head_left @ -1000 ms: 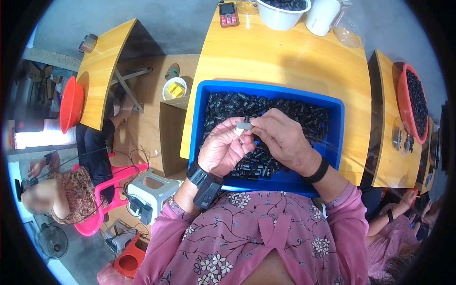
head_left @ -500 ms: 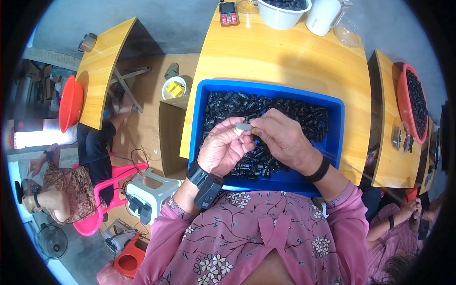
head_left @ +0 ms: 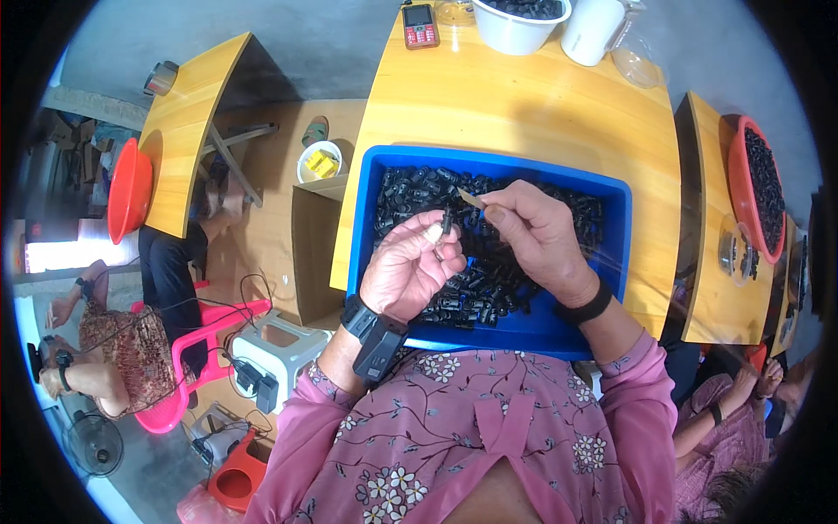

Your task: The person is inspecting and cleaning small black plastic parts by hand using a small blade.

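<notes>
Between the thumb and fingers of my left hand (head_left: 408, 272), a small black plastic fitting (head_left: 448, 221) stands roughly upright. The thumb has a pale covering at its tip. My right hand (head_left: 543, 237) pinches a thin flat blade (head_left: 471, 199), whose pointed end sticks out toward the left, apart from the fitting. Both hands are over a blue plastic bin (head_left: 621, 253), which holds a heap of similar black fittings (head_left: 467, 288). My forearms cover part of the bin's near side.
On the wooden table (head_left: 524, 105), a phone (head_left: 421, 26), a white tub (head_left: 522, 33) of black parts and a white jug (head_left: 594, 31) stand at the far edge. A cardboard box (head_left: 316, 253) and grey stool (head_left: 284, 349) are left. Other people sit at both sides.
My right hand has drawn the blade up and to the right, away from the fitting. My left hand still grips the fitting, which now shows more upright.
</notes>
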Demonstrator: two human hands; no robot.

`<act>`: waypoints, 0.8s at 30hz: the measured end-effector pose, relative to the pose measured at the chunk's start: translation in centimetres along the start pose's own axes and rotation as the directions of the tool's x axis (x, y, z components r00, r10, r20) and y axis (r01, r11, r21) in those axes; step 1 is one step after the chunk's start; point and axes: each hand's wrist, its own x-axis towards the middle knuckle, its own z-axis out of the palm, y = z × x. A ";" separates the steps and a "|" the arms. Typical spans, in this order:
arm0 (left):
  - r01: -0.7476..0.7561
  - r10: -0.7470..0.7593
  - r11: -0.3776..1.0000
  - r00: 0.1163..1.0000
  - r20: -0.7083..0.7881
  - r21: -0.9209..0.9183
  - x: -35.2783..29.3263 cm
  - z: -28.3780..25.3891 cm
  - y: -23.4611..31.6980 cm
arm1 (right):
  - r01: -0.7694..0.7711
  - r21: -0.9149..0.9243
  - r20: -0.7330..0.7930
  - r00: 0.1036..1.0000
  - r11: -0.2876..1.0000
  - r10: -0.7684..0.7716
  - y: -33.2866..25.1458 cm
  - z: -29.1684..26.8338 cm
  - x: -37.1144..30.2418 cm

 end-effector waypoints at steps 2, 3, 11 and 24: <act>0.015 -0.015 1.000 1.000 0.016 -0.011 0.2 -0.2 -0.1 | 0.003 0.021 -0.002 1.000 1.000 -0.003 0.1 0.4 -0.2; 0.019 -0.019 1.000 0.999 0.030 -0.017 0.2 -0.3 -0.1 | 0.103 -0.032 0.028 0.994 0.994 -0.102 0.1 0.5 -0.2; 0.003 -0.001 0.999 0.999 0.045 -0.047 0.0 -1.1 -0.2 | 0.286 -0.142 0.112 0.956 0.948 -0.271 -0.1 1.2 -0.6; 0.013 -0.013 1.000 1.000 0.026 -0.001 0.0 -0.8 -0.3 | 0.293 -0.185 0.101 0.955 0.938 -0.279 0.1 0.5 -0.4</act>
